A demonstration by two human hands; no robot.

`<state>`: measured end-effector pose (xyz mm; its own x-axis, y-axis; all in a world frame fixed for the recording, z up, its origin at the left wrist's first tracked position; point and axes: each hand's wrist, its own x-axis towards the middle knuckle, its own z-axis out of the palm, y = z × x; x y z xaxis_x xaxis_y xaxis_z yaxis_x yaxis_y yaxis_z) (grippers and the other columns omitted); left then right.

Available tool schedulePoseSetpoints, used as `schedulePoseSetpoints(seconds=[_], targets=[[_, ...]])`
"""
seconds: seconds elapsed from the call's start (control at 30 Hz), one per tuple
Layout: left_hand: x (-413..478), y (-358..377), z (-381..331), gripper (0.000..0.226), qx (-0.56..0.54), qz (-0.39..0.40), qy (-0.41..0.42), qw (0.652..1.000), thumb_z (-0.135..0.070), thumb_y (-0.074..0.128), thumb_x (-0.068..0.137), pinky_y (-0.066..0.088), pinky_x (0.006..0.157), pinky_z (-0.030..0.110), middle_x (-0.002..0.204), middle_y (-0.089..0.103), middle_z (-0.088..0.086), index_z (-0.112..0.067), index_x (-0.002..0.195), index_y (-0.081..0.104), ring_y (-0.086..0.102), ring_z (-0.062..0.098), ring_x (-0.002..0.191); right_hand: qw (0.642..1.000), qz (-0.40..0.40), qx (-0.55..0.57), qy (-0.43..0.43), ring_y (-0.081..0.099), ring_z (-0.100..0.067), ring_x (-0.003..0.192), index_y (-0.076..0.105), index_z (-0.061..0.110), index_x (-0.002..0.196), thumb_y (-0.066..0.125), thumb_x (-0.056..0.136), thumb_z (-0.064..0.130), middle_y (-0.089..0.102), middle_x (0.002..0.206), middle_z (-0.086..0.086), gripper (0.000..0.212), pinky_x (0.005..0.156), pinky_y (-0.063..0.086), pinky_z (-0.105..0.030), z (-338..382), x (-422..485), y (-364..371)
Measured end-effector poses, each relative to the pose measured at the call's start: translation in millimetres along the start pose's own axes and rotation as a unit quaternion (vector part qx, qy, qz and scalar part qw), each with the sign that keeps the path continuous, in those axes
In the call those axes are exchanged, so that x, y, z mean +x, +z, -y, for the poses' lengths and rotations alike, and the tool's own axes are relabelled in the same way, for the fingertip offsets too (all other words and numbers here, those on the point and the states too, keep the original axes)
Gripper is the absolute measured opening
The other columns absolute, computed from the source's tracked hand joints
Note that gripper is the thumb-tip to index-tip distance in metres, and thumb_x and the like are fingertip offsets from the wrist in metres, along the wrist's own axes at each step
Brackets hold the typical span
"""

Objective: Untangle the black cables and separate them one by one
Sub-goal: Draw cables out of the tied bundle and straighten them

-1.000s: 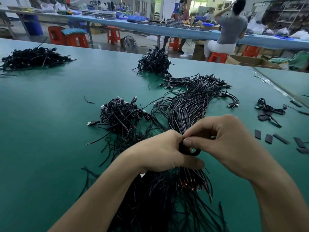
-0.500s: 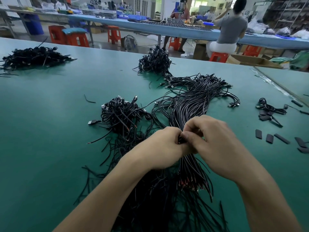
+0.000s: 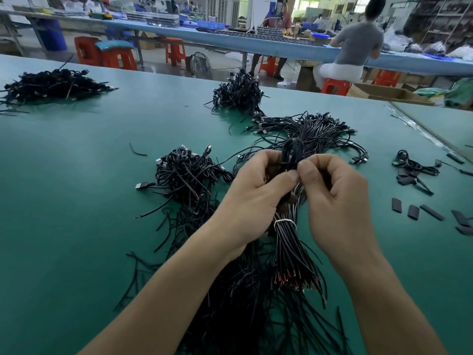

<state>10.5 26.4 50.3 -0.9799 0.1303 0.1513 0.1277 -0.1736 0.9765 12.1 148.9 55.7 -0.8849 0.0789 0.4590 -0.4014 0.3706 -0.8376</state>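
Green tabletop (image 3: 76, 175), stringy black cables (image 3: 288, 248)

Green table (image 3: 76, 213) with heaps of black cables (image 3: 184, 172) and short black sleeve pieces (image 3: 413, 211)

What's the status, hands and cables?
Left hand, right hand: both pinching a black loop. Black cable bundle bound by thin white tie. Tangled black cable heap close left.

Green table (image 3: 64, 201): landmark
Red stools (image 3: 87, 51): beyond its far edge — left
Floor fan (image 3: 201, 64): beyond its far edge
Seated person (image 3: 358, 44): beyond its far-right edge
Black sleeve pieces (image 3: 413, 212): on it — right
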Motion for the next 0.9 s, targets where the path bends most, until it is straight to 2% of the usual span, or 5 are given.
schedulePoseSetpoints(seconds=[0.23, 0.33, 0.43, 0.6, 0.9], targets=[[-2, -2, -2, 0.025, 0.173, -0.065, 0.207, 0.961, -0.001, 0.067, 0.092, 0.053, 0.088, 0.022, 0.1, 0.071, -0.008, -0.021, 0.107, 0.068, 0.067, 0.006, 0.096, 0.947, 0.047, 0.26, 0.182, 0.043, -0.005, 0.058, 0.067, 0.023, 0.064, 0.056, 0.098, 0.017, 0.053, 0.061, 0.006, 0.037, 0.051, 0.034, -0.02, 3, 2, 1], [-3, -6, -1, 0.026, 0.307, -0.132, 0.248, 0.909, -0.016, 0.077, 0.086, 0.039, 0.085, 0.01, 0.098, 0.062, -0.016, -0.027, 0.109, 0.074, 0.056, 0.007, 0.099, 0.92, 0.067, 0.322, 0.215, 0.044, -0.007, 0.057, 0.067, 0.023, 0.059, 0.056, 0.097, 0.015, 0.053, 0.061, 0.004, 0.041, 0.047, 0.034, -0.017, 4, 3, -2], [-5, -8, 0, 0.028, 0.372, -0.183, 0.253, 0.874, -0.028, 0.08, 0.083, 0.036, 0.067, 0.012, 0.078, 0.041, -0.019, -0.038, 0.109, 0.074, 0.044, 0.002, 0.077, 0.912, 0.073, 0.329, 0.232, 0.043, -0.008, 0.056, 0.063, 0.018, 0.069, 0.054, 0.099, 0.013, 0.053, 0.06, 0.003, 0.032, 0.044, 0.034, -0.017, 2, 3, -1], [-5, -5, 0, 0.023, 0.357, -0.113, 0.221, 0.9, -0.033, 0.068, 0.092, 0.046, 0.048, 0.027, 0.062, 0.057, -0.011, -0.041, 0.113, 0.064, 0.051, 0.01, 0.049, 0.925, 0.064, 0.305, 0.217, 0.043, -0.008, 0.056, 0.061, 0.014, 0.078, 0.054, 0.099, 0.015, 0.053, 0.063, 0.003, 0.022, 0.047, 0.036, -0.018, -1, 5, -4], [-5, -1, -10, 0.023, 0.162, -0.067, 0.125, 0.977, -0.036, 0.047, 0.093, 0.057, 0.068, 0.06, 0.081, 0.07, 0.01, -0.028, 0.09, 0.069, 0.066, 0.042, 0.079, 0.965, 0.04, 0.211, 0.153, 0.043, -0.005, 0.057, 0.064, 0.02, 0.071, 0.056, 0.098, 0.016, 0.053, 0.061, 0.007, 0.029, 0.053, 0.037, -0.018, -5, 4, -3]])
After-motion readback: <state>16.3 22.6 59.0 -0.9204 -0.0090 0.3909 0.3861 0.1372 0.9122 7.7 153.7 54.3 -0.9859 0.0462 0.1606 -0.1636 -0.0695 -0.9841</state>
